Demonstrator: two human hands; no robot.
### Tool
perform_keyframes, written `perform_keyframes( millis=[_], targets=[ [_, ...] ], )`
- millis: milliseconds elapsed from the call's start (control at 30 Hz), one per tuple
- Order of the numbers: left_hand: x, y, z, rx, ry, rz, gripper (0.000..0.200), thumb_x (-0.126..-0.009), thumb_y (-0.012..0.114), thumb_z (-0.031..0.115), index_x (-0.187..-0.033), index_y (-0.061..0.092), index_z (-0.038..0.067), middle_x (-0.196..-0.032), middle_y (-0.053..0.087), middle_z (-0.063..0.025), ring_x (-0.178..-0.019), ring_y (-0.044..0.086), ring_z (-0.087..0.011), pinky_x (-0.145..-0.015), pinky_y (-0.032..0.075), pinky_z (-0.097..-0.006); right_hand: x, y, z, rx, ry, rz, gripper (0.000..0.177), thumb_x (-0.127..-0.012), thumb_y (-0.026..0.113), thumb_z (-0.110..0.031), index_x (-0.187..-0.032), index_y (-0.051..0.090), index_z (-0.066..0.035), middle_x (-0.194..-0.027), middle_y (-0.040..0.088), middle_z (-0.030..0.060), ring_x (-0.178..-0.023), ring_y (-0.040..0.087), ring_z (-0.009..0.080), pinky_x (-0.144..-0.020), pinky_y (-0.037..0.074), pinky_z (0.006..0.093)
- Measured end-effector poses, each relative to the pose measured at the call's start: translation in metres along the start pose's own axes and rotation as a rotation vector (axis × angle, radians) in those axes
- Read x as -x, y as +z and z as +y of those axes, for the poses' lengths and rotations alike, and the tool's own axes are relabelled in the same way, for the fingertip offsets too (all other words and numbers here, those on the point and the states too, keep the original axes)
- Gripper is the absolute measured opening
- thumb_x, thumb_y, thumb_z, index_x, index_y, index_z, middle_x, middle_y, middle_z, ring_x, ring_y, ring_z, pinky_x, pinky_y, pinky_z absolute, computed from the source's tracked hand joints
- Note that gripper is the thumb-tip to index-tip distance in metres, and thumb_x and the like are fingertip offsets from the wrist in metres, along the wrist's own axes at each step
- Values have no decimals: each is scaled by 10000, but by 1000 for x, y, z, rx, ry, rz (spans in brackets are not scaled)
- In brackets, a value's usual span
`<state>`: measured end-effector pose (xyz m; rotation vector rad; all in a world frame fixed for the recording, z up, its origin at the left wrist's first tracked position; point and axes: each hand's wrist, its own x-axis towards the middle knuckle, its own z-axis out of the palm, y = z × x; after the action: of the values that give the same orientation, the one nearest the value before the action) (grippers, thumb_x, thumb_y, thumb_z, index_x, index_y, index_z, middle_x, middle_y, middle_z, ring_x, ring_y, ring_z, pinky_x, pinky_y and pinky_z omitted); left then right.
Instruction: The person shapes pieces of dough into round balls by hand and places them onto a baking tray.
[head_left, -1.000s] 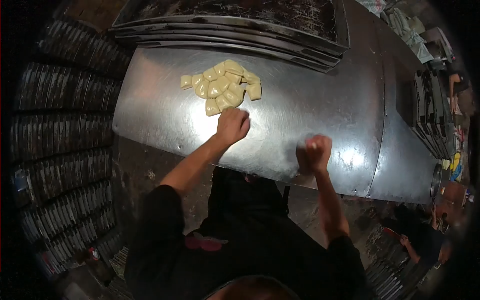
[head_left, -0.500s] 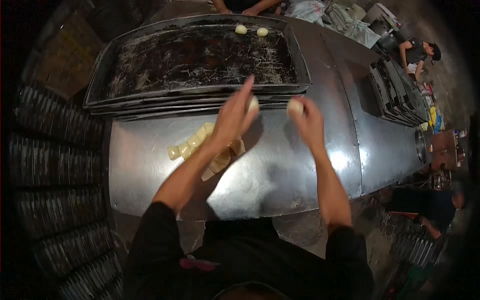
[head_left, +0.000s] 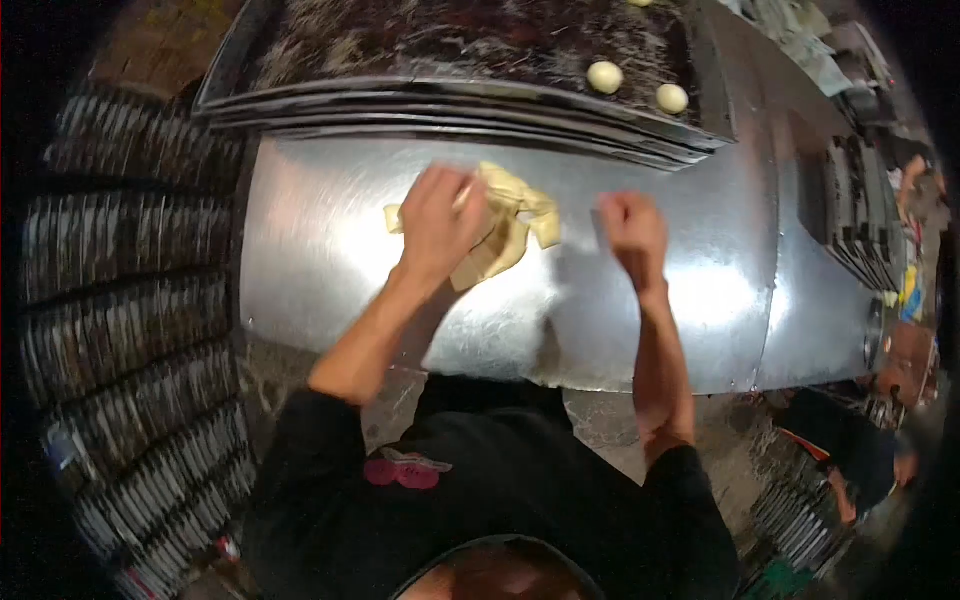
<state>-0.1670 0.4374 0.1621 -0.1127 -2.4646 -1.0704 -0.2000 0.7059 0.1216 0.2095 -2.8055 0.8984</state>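
My left hand [head_left: 440, 218] is curled over the left part of a cluster of pale yellow dough pieces [head_left: 508, 230] on the metal table. A bit of dough shows at its fingertips, blurred by motion. To the right, over bare metal, my right hand [head_left: 635, 235] is closed with the fingers folded in; whatever it may hold is hidden. Two round dough balls, one [head_left: 605, 77] left of the other [head_left: 671, 98], rest in the near right corner of the dark baking tray [head_left: 450, 85]. Part of a third ball [head_left: 640, 2] shows at the top edge.
More trays [head_left: 480, 125] are stacked under the top one. Another tray stack [head_left: 862, 215] stands at the table's [head_left: 320, 290] right end. Racks of dark tins [head_left: 130, 240] line the left side. A co-worker [head_left: 845, 450] is at lower right, and another person's arm shows at far right.
Both hands held dough balls near the tray; two balls now lie in its near right corner. My hands have drawn back over the table, the left onto the dough pieces. The view has shifted.
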Motion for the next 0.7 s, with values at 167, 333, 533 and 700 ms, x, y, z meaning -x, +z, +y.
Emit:
perform_keyframes(
  millis=[167, 333, 533, 700],
  targets=[
    [133, 21, -34, -319, -433, -130, 322, -839, 673, 306, -854, 617, -11, -809, 595, -194, -734, 577, -393, -691, 484, -482, 45, 107, -2, -5, -127, 110, 289, -808, 715, -297, -857, 593, -40, -707, 605, 143, -643, 574, 340, -639, 490, 445],
    [181, 30, -37, 123, -627, -136, 232, -827, 631, 156, -862, 497, -30, -755, 579, -194, -680, 580, -337, -630, 477, -407, 84, 56, 19, -511, 262, -289, 255, -852, 690, -214, -821, 510, -36, -747, 626, 100, -653, 589, 228, -604, 476, 347],
    [204, 17, 39, 482, -657, -450, 110, -825, 571, 45, -918, 535, 0, -898, 621, -117, -786, 610, -192, -723, 500, -335, 170, -28, 87, -683, 400, -420, 195, -861, 712, -145, -875, 549, -39, -836, 647, 59, -753, 613, 174, -680, 508, 299],
    [224, 75, 34, -46, 401, -752, 129, -820, 640, 101, -920, 574, 55, -879, 597, -126, -790, 562, -307, -714, 426, -408, 205, -13, 74, -98, -430, -177, 242, -757, 733, -88, -962, 614, -41, -977, 605, 147, -918, 574, 322, -828, 451, 409]
  ],
)
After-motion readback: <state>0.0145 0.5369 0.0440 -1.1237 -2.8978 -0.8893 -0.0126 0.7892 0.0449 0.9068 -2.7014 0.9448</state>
